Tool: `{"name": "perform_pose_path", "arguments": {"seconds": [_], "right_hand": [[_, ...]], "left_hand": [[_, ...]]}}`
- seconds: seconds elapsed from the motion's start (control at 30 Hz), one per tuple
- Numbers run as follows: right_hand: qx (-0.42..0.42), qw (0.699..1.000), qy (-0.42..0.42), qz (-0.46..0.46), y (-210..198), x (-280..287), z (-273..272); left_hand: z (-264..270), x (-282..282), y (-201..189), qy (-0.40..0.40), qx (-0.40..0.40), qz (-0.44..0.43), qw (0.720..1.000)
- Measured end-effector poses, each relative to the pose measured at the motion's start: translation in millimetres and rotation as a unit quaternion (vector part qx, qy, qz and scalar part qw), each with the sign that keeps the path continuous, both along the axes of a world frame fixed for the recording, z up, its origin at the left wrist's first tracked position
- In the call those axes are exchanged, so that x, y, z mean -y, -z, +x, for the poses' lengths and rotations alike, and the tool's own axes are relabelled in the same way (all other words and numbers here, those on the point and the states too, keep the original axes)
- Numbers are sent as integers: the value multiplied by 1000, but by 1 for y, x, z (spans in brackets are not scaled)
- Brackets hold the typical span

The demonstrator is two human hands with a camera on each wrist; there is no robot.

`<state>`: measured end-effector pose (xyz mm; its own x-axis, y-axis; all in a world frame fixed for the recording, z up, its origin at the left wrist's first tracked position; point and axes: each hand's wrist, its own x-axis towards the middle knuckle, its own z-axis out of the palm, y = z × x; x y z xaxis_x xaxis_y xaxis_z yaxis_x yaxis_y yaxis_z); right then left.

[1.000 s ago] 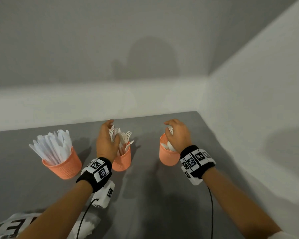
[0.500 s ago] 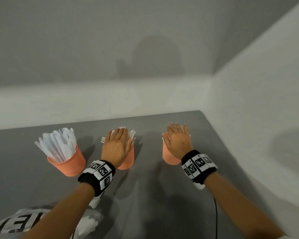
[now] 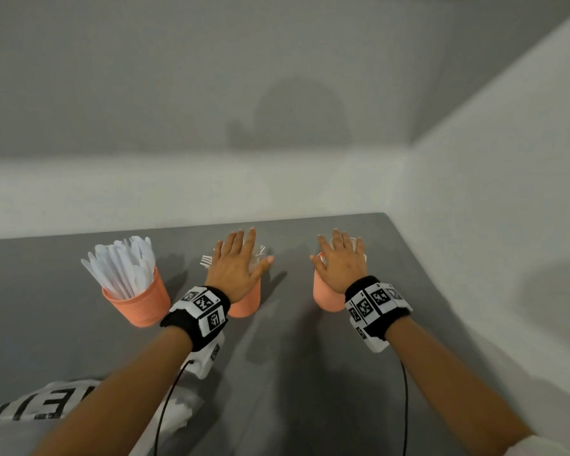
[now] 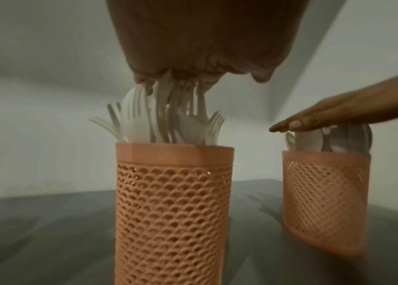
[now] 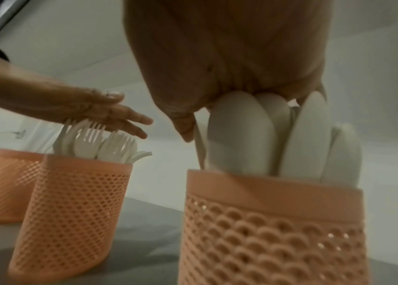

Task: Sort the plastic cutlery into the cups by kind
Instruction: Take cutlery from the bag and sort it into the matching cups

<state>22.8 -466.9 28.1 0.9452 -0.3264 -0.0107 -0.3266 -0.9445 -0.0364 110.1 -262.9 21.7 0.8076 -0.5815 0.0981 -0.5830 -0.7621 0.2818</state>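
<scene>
Three orange mesh cups stand in a row on the grey table. The left cup holds white plastic knives. My left hand lies flat, fingers straight, on the tops of the white forks in the middle cup. My right hand lies flat in the same way on the white spoons in the right cup. Neither hand grips anything.
A white wall runs along the table's far edge and another along its right edge, close to the right cup. A crumpled white bag with black letters lies at the near left. Cables hang from both wrist bands.
Both hands have opened from curled over the cutlery to flat palms pressing on the forks and the spoons. The middle and right cups stand more upright than a second ago.
</scene>
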Motion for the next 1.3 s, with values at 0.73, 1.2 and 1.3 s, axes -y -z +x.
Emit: {"name": "perform_pose_path", "arguments": {"seconds": [0.73,1.2,1.3], "right_hand": [[14,775,-354,523,-65,-302,-39],[-224,919,-317,69,17,-356,-29],[-231,921,-312,35,24,-356,-24]], "left_hand": [[-59,-218,-74,-180,-49,-464,866],[-109,-311,-1,-235,-52,-132,962],[-113,-314,9,-253,-93,-73,960]]}}
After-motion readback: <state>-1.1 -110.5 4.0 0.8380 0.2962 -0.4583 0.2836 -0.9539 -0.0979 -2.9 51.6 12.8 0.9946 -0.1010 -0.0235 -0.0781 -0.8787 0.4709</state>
